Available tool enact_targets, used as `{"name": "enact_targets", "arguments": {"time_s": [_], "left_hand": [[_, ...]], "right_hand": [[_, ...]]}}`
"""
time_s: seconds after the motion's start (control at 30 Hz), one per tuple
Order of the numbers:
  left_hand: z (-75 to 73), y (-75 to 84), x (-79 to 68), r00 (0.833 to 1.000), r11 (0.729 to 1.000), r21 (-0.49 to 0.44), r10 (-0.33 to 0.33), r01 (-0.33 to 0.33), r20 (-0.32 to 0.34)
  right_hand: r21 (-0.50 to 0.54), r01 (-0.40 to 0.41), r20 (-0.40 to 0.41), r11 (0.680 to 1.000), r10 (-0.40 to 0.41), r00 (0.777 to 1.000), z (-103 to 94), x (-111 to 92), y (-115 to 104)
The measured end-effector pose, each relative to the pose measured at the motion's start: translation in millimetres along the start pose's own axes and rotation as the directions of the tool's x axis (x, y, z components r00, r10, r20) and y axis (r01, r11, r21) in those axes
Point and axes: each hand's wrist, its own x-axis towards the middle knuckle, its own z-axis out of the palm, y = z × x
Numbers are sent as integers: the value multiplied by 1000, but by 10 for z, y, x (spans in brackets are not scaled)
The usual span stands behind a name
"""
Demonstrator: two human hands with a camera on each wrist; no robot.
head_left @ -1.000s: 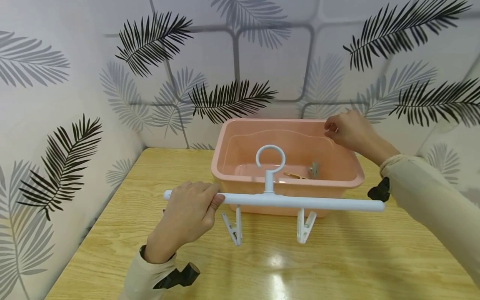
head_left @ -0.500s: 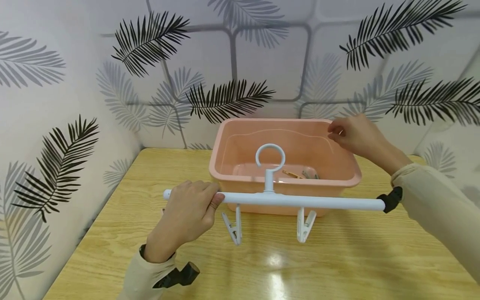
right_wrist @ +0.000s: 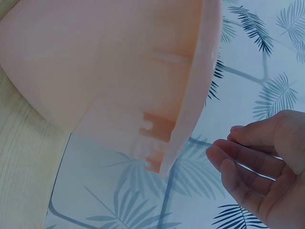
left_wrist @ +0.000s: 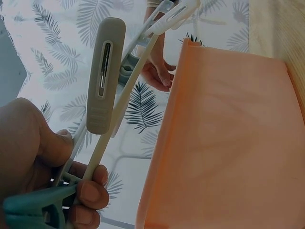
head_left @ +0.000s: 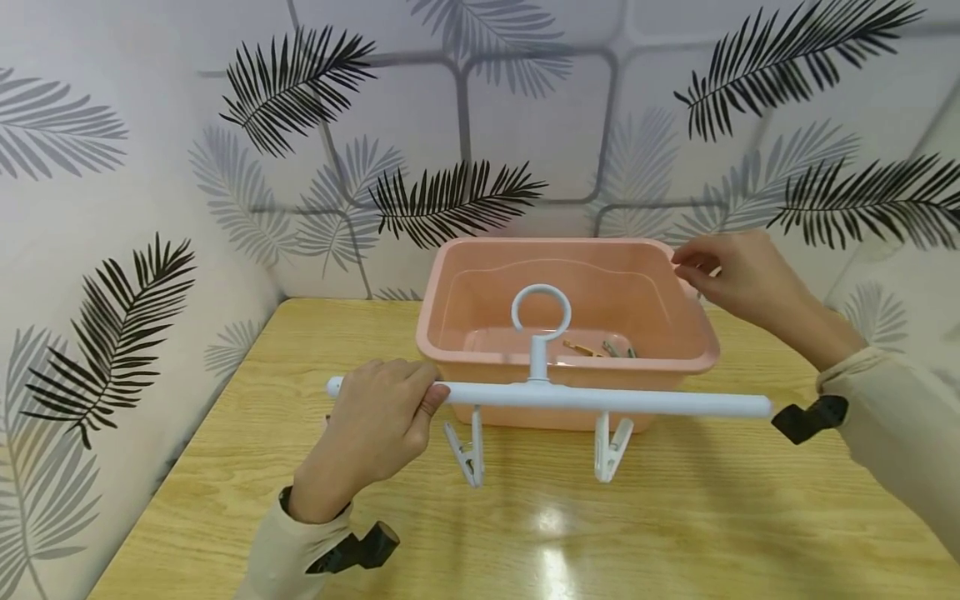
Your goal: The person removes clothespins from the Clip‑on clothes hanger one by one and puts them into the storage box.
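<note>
My left hand (head_left: 382,421) grips the left part of a white clip hanger (head_left: 660,403), fingers over its bar. Below the bar hang two white clips (head_left: 467,454), and the ring hook points up. In the left wrist view a teal clip (left_wrist: 40,202) sits at the hand and a pale clip (left_wrist: 106,76) further along the bar. My right hand (head_left: 738,271) hovers by the right rim of a pink basin (head_left: 442,329), fingers loosely bent, holding nothing; the right wrist view shows it apart from the rim. On the basin's floor lie a tan clip (head_left: 581,349) and a grey-green clip (head_left: 618,351).
The basin stands on a wood-grain table (head_left: 315,342), behind the hanger. A leaf-patterned wall covering (head_left: 525,117) rises along the back and left edges. Black wrist cameras (head_left: 810,418) sit on both sleeves.
The grey-green clip, upright in the basin a second ago, now lies flat on its floor. My right hand has moved right, toward the basin's outer edge. The left hand keeps holding the hanger.
</note>
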Motion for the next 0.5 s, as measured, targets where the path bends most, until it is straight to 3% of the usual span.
{"name": "enact_targets", "arguments": {"time_s": [0.37, 0.5], "left_hand": [[1, 8, 19, 1000, 1000, 1, -1, 1, -4], [1, 12, 24, 1000, 1000, -5, -4, 4, -5]], "right_hand": [[41, 72, -20, 997, -71, 997, -105, -96, -264], [49, 133, -52, 990, -130, 990, -151, -152, -337]]}}
